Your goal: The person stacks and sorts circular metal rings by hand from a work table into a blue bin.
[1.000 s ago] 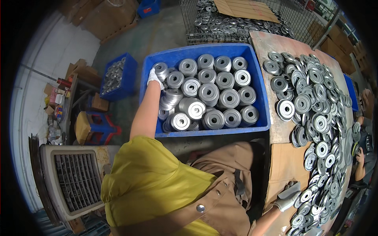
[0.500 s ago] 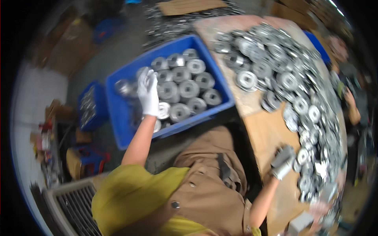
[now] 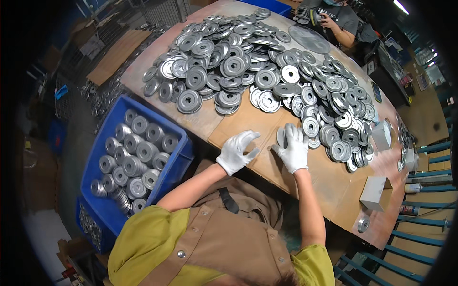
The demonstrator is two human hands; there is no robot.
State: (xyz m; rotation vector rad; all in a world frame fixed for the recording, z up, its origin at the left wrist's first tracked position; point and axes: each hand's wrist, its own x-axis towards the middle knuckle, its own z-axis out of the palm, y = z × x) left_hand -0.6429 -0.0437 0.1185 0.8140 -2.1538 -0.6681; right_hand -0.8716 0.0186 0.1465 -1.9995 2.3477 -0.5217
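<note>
My left hand (image 3: 237, 151), in a white glove, is over the near edge of the cardboard sheet (image 3: 234, 117), fingers apart and holding nothing. My right hand (image 3: 294, 151), gloved alike, has thumb and fingers around the edge of a grey metal disc (image 3: 280, 137); the fingers partly cover it. Just beyond my hands lies a big heap of round, stepped metal discs with centre holes (image 3: 265, 79). To my left, stacks of the same kind of disc (image 3: 135, 166) stand in rows in a blue plastic bin (image 3: 167, 125).
Beyond the heap, a person (image 3: 341, 24) holds several discs. White open boxes (image 3: 375, 193) and a single disc (image 3: 363, 224) are on the table's right part. A smaller blue bin with metal parts (image 3: 89, 226) is beside the large one. Blue slats (image 3: 412, 229) border the right side.
My left hand has come from the blue bin to the table, near my right hand. My right hand is now at a disc by the heap. The view has turned right.
</note>
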